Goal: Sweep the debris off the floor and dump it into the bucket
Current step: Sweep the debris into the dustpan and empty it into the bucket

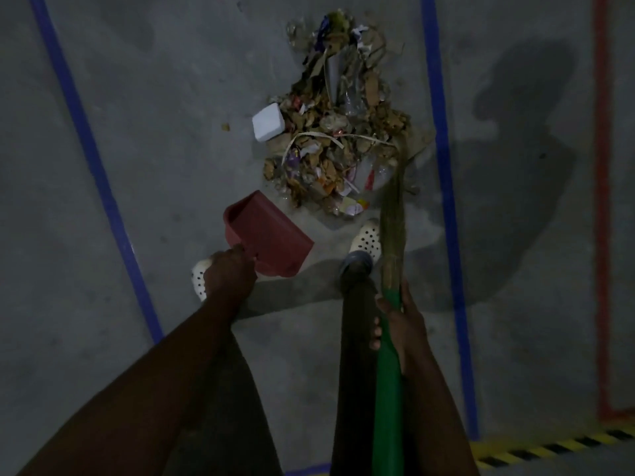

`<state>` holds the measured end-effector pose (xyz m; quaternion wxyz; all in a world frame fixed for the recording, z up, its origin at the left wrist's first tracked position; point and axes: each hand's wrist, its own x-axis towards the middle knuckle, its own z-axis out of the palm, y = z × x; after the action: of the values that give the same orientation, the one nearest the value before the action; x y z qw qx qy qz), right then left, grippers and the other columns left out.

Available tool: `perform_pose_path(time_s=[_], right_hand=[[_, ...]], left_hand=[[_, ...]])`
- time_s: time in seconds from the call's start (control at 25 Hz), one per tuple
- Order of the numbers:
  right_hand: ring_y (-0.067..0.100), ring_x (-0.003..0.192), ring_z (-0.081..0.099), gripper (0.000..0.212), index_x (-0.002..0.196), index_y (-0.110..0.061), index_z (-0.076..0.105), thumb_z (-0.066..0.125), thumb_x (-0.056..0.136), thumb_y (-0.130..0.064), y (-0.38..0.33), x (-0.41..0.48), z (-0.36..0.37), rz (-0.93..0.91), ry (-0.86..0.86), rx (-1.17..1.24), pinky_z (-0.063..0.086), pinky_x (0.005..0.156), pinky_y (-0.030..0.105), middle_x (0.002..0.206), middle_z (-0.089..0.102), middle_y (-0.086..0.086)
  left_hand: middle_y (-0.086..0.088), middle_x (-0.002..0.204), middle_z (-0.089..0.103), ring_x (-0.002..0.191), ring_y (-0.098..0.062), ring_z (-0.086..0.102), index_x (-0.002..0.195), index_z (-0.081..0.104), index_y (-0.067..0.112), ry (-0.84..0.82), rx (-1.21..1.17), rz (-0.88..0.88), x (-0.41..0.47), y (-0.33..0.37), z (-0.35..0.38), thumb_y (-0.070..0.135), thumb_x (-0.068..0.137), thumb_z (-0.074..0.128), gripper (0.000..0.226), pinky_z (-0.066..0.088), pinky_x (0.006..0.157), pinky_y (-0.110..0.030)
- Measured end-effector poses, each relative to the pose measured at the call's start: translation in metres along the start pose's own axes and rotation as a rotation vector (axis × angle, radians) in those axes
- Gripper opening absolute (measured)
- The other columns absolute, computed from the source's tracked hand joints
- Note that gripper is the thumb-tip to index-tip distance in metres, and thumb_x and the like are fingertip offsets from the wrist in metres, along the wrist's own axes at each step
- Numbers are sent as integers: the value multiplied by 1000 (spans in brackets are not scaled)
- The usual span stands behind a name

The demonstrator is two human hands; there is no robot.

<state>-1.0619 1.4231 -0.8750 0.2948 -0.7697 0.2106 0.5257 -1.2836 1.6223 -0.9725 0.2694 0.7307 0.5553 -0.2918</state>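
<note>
Fingers of the right hand curl round the broom, its bristles beyond them against the debris. The left hand grips the dustpan, apparently angled ahead to catch it.

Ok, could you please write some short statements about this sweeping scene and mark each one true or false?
1. The left hand holds the dustpan. True.
2. The broom has a blue handle. False: the handle is green, and the right hand holds it.
3. The debris is already in the dustpan. False: it lies in a pile on the floor.
4. A white block lies at the pile's left edge. True.
5. A bucket stands beside the pile. False: no bucket is in view.
</note>
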Motion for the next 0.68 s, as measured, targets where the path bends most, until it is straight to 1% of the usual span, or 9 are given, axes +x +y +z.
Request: perform_pose_path(time_s=[0.08, 0.16, 0.24, 0.32, 0.36, 0.44, 0.52, 0.64, 0.68], right_hand=[[18, 47, 56, 53, 146, -39, 44, 62, 99, -25, 29, 23, 41, -28, 46, 42, 48, 44, 30, 70, 59, 6], [19, 47, 55, 56, 145, -48, 44, 63, 98, -22, 68, 60, 98, -15, 172, 85, 49, 45, 31, 68, 63, 7], [23, 54, 59, 54, 145, -45, 44, 60, 99, -21, 109, 109, 170, 3, 251, 128, 52, 48, 33, 81, 69, 13], [27, 61, 62, 47, 145, -30, 48, 57, 99, -19, 139, 155, 240, 28, 228, 140, 55, 54, 36, 96, 70, 18], [28, 63, 62, 50, 147, -29, 46, 56, 99, -17, 149, 175, 270, 12, 212, 137, 57, 56, 40, 98, 69, 19], [31, 62, 63, 63, 153, -38, 36, 56, 98, -15, 158, 204, 313, -26, 200, 152, 61, 62, 52, 98, 70, 20], [30, 60, 64, 73, 152, -54, 27, 58, 96, -19, 157, 218, 334, -48, 195, 136, 61, 61, 57, 97, 71, 18], [25, 59, 62, 74, 144, -67, 25, 61, 96, -24, 152, 221, 333, -95, 127, 188, 60, 56, 47, 103, 71, 16], [22, 56, 60, 73, 143, -68, 28, 62, 96, -24, 149, 217, 330, -106, 82, 205, 57, 53, 41, 97, 69, 15]], left_hand=[[-17, 109, 66, 101, -36, 57, 116, 57, 10, 5, 27, 18, 30, -43, 5, 26, 98, 51, 25, 47, 74, -41], [-18, 112, 65, 102, -39, 55, 120, 58, 11, 51, 83, 121, 66, -85, 16, 26, 98, 52, 28, 46, 75, -44], [-22, 113, 65, 99, -47, 56, 124, 60, 10, 171, 89, 240, 103, -129, 35, 25, 99, 55, 30, 49, 76, -51], [-24, 109, 67, 94, -48, 57, 122, 60, 9, 251, 86, 267, 142, -166, 55, 25, 99, 56, 29, 49, 74, -53], [-23, 109, 67, 95, -47, 57, 123, 59, 10, 250, 111, 272, 165, -180, 67, 28, 99, 54, 30, 49, 74, -52], [-23, 112, 67, 99, -46, 56, 125, 57, 11, 220, 160, 283, 206, -202, 84, 34, 100, 51, 35, 48, 78, -52], [-21, 113, 66, 101, -44, 58, 127, 54, 15, 198, 173, 304, 240, -209, 94, 40, 101, 46, 37, 48, 78, -49], [-17, 111, 65, 95, -41, 62, 126, 51, 20, 190, 196, 420, 276, -192, 100, 46, 101, 41, 37, 47, 70, -45], [-16, 110, 65, 94, -41, 63, 126, 51, 21, 193, 211, 465, 287, -181, 98, 47, 101, 41, 38, 47, 69, -44]])
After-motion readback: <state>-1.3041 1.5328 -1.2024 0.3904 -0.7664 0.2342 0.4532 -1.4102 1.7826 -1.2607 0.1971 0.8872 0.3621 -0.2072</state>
